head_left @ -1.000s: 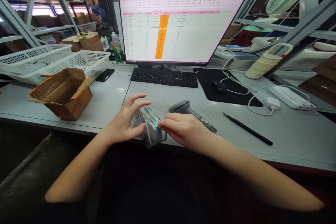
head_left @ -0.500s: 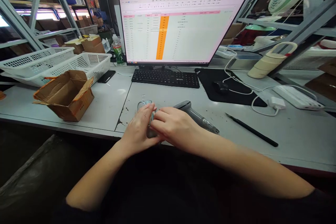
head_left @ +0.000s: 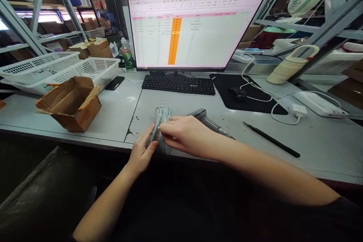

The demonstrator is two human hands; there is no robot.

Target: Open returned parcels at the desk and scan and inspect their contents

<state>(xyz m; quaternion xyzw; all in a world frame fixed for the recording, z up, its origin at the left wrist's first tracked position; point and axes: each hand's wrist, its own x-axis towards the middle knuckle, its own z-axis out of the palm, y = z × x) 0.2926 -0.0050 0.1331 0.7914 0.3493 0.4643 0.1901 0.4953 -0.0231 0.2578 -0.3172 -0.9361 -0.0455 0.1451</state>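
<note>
A clear, shiny plastic packet [head_left: 163, 115] with pale blue curved strips stands between my hands at the front of the desk; what it contains is not clear. My left hand [head_left: 143, 149] grips its left side, thumb on the near face and fingers behind. From the right, the curled fingers of my right hand [head_left: 181, 134] pinch the packet and cover part of it. Just beyond my right wrist lies a grey barcode scanner [head_left: 208, 120], its handle partly hidden by my forearm.
An opened cardboard box [head_left: 72, 106] and white baskets [head_left: 99, 70] stand to the left, near a phone [head_left: 115, 83]. A keyboard [head_left: 178, 84] lies below the monitor [head_left: 210, 41]. Rightward are a mouse pad [head_left: 255, 102], a black pen-like tool [head_left: 272, 140], cables and a cream cup [head_left: 283, 69].
My left hand has moved left and down, fingers now farther from my right hand, uncovering more of the packet. The packet stands more upright. My right hand has shifted slightly left.
</note>
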